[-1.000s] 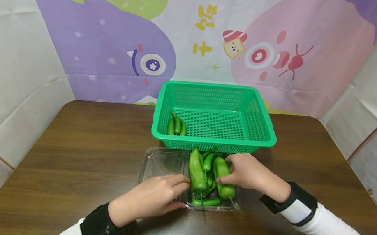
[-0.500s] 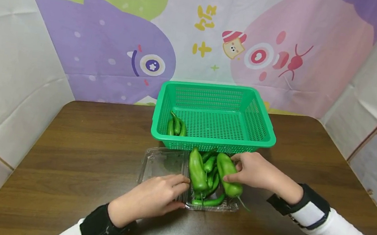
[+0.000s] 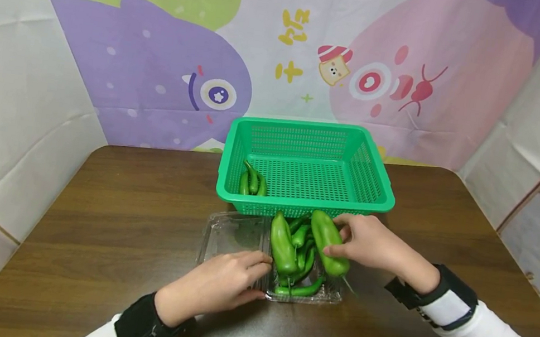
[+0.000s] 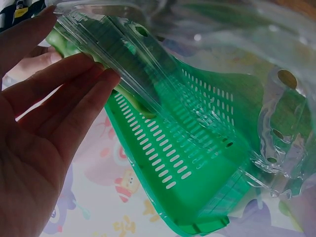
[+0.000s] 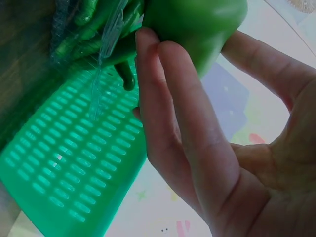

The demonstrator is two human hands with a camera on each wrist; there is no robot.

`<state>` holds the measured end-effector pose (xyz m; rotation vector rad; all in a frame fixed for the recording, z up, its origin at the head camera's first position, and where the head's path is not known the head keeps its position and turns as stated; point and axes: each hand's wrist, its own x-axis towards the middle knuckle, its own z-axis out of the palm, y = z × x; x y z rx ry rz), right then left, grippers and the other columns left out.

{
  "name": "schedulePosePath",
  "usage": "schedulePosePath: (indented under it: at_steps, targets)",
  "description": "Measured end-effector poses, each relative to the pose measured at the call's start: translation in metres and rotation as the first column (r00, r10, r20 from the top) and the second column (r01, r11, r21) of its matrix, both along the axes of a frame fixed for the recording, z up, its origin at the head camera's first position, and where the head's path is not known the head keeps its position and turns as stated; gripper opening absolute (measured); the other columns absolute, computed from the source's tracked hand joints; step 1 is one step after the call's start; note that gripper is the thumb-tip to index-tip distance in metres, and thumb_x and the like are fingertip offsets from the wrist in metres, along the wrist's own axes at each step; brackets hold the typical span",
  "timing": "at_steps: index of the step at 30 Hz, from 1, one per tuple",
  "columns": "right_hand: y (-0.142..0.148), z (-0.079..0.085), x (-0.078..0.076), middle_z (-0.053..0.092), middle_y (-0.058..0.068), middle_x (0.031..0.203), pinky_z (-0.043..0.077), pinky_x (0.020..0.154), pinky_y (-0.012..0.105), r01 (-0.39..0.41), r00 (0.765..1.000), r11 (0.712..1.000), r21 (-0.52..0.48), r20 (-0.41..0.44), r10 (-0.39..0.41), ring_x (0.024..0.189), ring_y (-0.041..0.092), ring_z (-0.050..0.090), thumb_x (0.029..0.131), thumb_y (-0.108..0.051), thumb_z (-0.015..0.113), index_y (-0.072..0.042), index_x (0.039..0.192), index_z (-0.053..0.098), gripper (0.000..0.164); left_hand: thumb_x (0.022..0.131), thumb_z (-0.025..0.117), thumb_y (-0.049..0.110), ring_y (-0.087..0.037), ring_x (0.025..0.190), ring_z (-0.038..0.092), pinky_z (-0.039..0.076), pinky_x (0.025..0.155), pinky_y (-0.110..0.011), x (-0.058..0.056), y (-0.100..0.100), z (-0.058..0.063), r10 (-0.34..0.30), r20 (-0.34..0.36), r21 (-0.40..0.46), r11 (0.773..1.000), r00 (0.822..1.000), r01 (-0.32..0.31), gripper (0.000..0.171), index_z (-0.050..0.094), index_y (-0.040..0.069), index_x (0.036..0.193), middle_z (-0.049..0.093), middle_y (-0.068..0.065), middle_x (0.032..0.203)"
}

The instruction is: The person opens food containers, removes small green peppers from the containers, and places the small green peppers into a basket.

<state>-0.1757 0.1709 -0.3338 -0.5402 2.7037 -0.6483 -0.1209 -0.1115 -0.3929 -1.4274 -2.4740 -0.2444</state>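
Note:
My right hand (image 3: 367,242) holds a large green pepper (image 3: 325,241) between thumb and fingers, tilted above the right side of a clear plastic clamshell box (image 3: 330,298). In the right wrist view the same pepper (image 5: 197,24) fills the top, its upper part cut off. My left hand (image 3: 218,280) rests its fingertips and thumb tip against the box's hinge side; in the left wrist view its fingers (image 4: 64,84) are nearly straight and spread from the thumb. Another large pepper (image 3: 283,246) and several slimmer green peppers (image 3: 298,290) lie in the box.
Behind the box stands a green perforated basket (image 3: 303,205), with a few small green peppers (image 3: 254,180) in its front left corner. The box's transparent lid (image 3: 234,234) lies folded out to the left on the brown wooden table (image 3: 142,220). A cartoon-printed cloth (image 3: 304,94) hangs behind.
My right hand has lifted the large pepper off the pile, moving it slightly up and right. The small pepper at the front of the box shows more. My left hand has stayed still.

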Motion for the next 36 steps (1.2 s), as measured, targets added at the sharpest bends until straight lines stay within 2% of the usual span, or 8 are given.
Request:
schedulePosePath:
  at_steps: [12, 23, 29, 36]
  targets:
    - [0.001, 0.003, 0.003, 0.065, 0.005, 0.094, 0.052, 0.068, 0.031, 0.002, 1.0, 1.0, -0.018, 0.013, -0.001, 0.078, 0.013, 0.061, 0.08, -0.038, 0.074, 0.002, 0.131, 0.049, 0.069, 0.082, 0.072, 0.033, -0.013, 0.097, 0.063, 0.055, 0.082, -0.022, 0.0, 0.0, -0.001, 0.001, -0.007, 0.004, 1.0, 1.0, -0.001, 0.036, 0.064, 0.007, 0.105, 0.062, -0.003, 0.11]
    - [-0.002, 0.018, 0.008, 0.064, 0.006, 0.096, 0.053, 0.069, 0.029, -0.026, 1.0, 0.995, -0.096, -0.006, 0.025, 0.079, 0.01, 0.063, 0.081, -0.033, 0.074, -0.001, 0.132, 0.046, 0.067, 0.082, 0.072, 0.034, -0.013, 0.097, 0.063, 0.055, 0.083, -0.022, 0.0, 0.0, -0.001, 0.003, -0.006, 0.001, 1.0, 1.0, -0.003, 0.037, 0.064, 0.007, 0.106, 0.063, -0.004, 0.11]
    - [-0.006, 0.024, 0.0, 0.065, 0.008, 0.1, 0.054, 0.067, 0.028, -0.034, 0.999, 0.994, -0.102, -0.021, 0.032, 0.082, 0.013, 0.066, 0.082, -0.032, 0.073, -0.001, 0.133, 0.045, 0.066, 0.082, 0.073, 0.034, -0.013, 0.096, 0.063, 0.055, 0.082, -0.022, 0.0, 0.0, -0.001, 0.004, -0.005, 0.001, 1.0, 1.0, -0.004, 0.037, 0.064, 0.007, 0.106, 0.063, -0.004, 0.11]
    - [-0.011, 0.031, -0.018, 0.064, 0.013, 0.108, 0.054, 0.071, 0.035, -0.018, 0.999, 0.998, -0.064, -0.027, 0.016, 0.083, 0.016, 0.066, 0.083, -0.039, 0.07, -0.003, 0.135, 0.043, 0.068, 0.082, 0.072, 0.034, -0.013, 0.096, 0.063, 0.055, 0.083, -0.022, 0.0, 0.0, 0.0, 0.001, -0.004, 0.002, 1.0, 1.0, -0.001, 0.037, 0.064, 0.007, 0.105, 0.063, -0.004, 0.11]
